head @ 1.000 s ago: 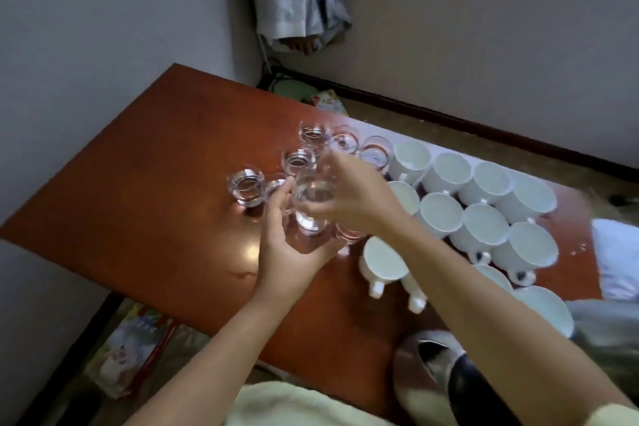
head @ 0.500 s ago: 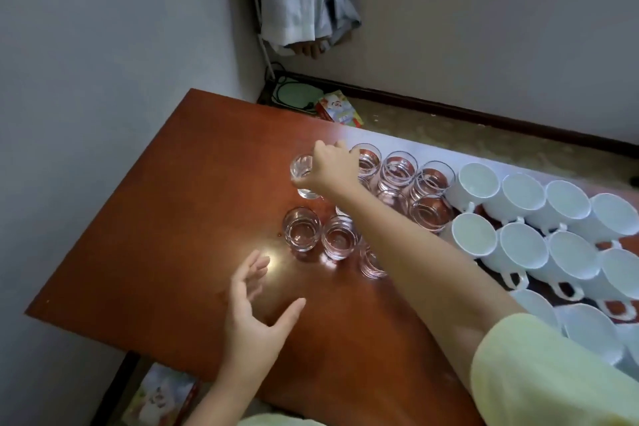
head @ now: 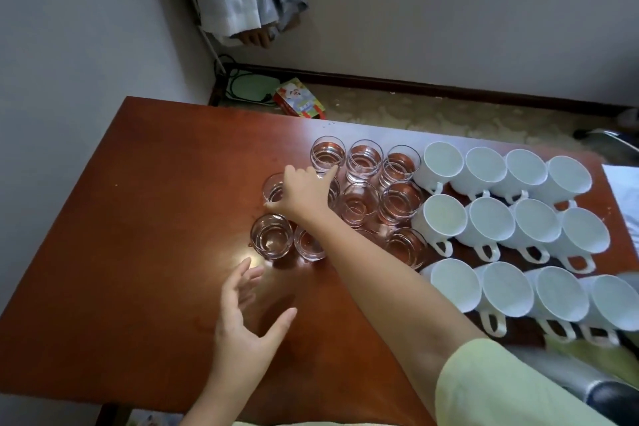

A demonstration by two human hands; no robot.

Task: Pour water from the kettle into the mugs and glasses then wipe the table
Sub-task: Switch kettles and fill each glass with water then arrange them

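Brown table [head: 138, 218]: water-filled glasses [head: 363, 159], white mugs [head: 484, 166]; right hand [head: 304, 192] gripping glass [head: 273, 188]; left hand [head: 245, 315] spread.

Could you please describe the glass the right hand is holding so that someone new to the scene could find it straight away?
On the brown table, clear glasses stand left of a block of white mugs. The glass sits at that cluster's left edge, just beyond the nearer left-corner glass. It alone has the right hand curled over it.
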